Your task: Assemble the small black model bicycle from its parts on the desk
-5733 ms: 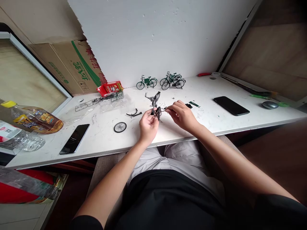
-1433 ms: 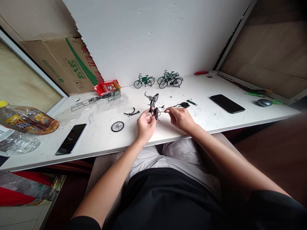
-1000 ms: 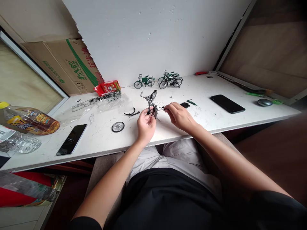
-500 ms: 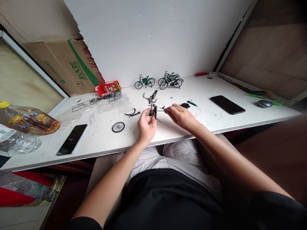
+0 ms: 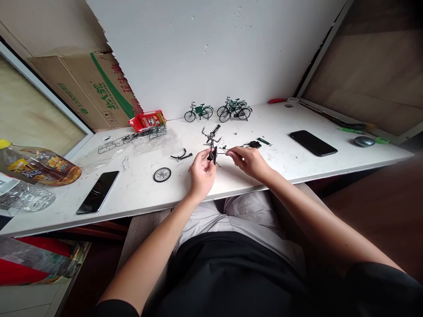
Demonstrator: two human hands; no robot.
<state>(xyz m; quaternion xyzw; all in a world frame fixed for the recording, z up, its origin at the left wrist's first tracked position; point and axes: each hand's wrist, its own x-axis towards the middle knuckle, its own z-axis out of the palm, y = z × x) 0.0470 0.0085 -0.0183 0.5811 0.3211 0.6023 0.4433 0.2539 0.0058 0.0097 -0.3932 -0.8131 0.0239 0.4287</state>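
My left hand (image 5: 202, 174) is closed around a partly built model bicycle (image 5: 212, 140), black and silver, with its handlebars pointing up and away from me. Part of it is hidden by my fingers. In a pinch, my right hand (image 5: 247, 159) holds a thin dark rod (image 5: 222, 153) whose far end meets the bicycle's right side. What sort of rod it is, I cannot make out. Left of my left hand lie a loose spoked wheel (image 5: 162, 175) and curved black parts (image 5: 180, 155). Beyond my right hand are a small black piece (image 5: 254, 144) and a green strip (image 5: 264, 141).
Finished model bicycles (image 5: 198, 112) stand along the back panel. On the left are a phone (image 5: 98, 192), bottles (image 5: 49, 164), a red packet (image 5: 147, 120) and plastic part frames (image 5: 132, 137). A second phone (image 5: 313, 143) and a mouse (image 5: 364, 141) lie to the right.
The model bicycle has turned slightly in my left hand, so its handlebars show more. My right fingers have curled a little around the rod. The whole view has shifted slightly.
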